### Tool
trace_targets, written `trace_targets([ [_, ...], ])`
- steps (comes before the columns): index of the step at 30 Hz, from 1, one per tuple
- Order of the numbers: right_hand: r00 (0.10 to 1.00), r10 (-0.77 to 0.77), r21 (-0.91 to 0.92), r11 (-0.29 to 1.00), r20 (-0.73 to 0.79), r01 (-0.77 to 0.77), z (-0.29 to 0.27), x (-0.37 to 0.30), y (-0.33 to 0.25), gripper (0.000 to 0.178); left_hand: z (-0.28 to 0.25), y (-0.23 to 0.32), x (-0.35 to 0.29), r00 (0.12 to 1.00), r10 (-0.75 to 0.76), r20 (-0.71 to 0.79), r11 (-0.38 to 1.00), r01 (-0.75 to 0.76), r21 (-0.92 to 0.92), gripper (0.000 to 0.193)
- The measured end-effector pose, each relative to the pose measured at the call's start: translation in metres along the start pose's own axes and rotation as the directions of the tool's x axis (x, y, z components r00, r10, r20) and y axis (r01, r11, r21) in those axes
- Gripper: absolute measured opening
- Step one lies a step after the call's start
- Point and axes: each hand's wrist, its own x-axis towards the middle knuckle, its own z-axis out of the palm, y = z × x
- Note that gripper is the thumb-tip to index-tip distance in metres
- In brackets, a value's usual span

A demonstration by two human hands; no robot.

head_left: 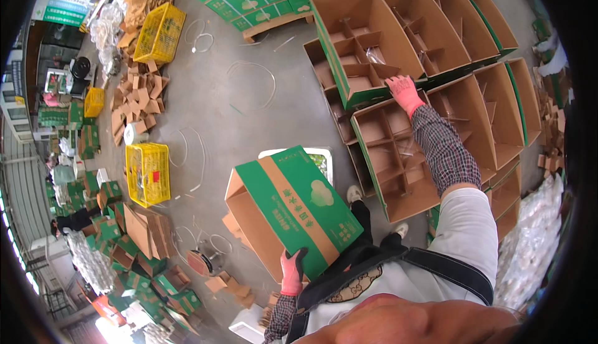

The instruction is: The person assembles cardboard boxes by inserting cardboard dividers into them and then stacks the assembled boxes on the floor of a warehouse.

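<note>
A green and brown cardboard box (268, 197), tipped on its side with its open end to the left, is against my body. My left hand (292, 270), in a pink glove with a dark palm, is closed on its lower edge. My right hand (405, 92), also gloved in pink, reaches out to the right with its fingers hooked over the near rim of an open cardboard box (342, 26) with dividers inside. Under my right forearm stands another open divided box (383, 176). A clear plastic piece (375, 55) lies in the far one.
Open boxes stand in stacked rows on the right. Green cartons (249, 1) sit on a wooden pallet (277, 26) ahead. Yellow crates (147, 174) and cardboard scraps (138, 98) line the left. Loose strapping (274, 88) lies on the floor; a white-rimmed container (327, 157) is behind the held box.
</note>
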Motion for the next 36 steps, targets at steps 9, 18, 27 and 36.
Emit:
trace_targets([
  [9, 0.935, -0.037, 0.075, 0.997, 0.353, 0.011, 0.0, 0.024, 0.041, 0.028, 0.015, -0.002, 0.025, 0.997, 0.031, 0.064, 1.0, -0.031, -0.004, 0.02],
  [18, 0.908, -0.101, 0.006, 0.994, 0.407, 0.107, 0.002, -0.008, 0.046, 0.026, 0.018, 0.002, 0.031, 0.996, 0.04, 0.078, 0.999, -0.039, -0.016, 0.021],
  [27, 0.878, -0.237, 0.182, 0.968, 0.416, 0.174, -0.004, 0.029, 0.029, 0.029, 0.012, -0.009, 0.041, 0.992, -0.004, 0.126, 0.999, -0.002, 0.049, 0.022],
  [36, 0.938, -0.337, 0.084, 0.94, 0.079, 0.331, -0.023, 0.017, -0.032, 0.024, 0.018, -0.009, 0.042, 0.993, -0.023, 0.116, 1.0, 0.021, 0.015, 0.023],
])
